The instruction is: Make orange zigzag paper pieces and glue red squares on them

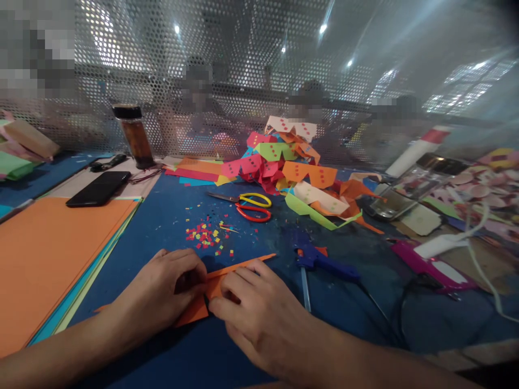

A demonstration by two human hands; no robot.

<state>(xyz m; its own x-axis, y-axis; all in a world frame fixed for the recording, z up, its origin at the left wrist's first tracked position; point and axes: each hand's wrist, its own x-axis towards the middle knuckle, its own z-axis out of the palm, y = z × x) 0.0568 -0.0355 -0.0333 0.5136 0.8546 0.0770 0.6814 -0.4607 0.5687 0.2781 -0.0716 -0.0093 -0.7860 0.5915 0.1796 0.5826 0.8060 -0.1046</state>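
Observation:
On the blue table my left hand [170, 286] has its fingers curled onto the left part of an orange paper strip [198, 312]. My right hand [259, 308] presses and pinches the same paper right beside it, with thumb and fingers together. The strip looks folded along its length, and a narrow pointed end sticks out past the right fingers. Both hands cover much of it. Just beyond lie small paper scraps [206, 235] in red and yellow. Scissors [243, 204] with one yellow and one red handle rest behind the scraps.
Cut paper masks [310, 174] pile up at the back. A blue glue gun [324, 262] with its cord lies right, near a pink device [433, 267] and a clear container [417, 183]. Stacked coloured sheets [60, 254], a phone [98, 188] and a bottle [135, 138] occupy the left.

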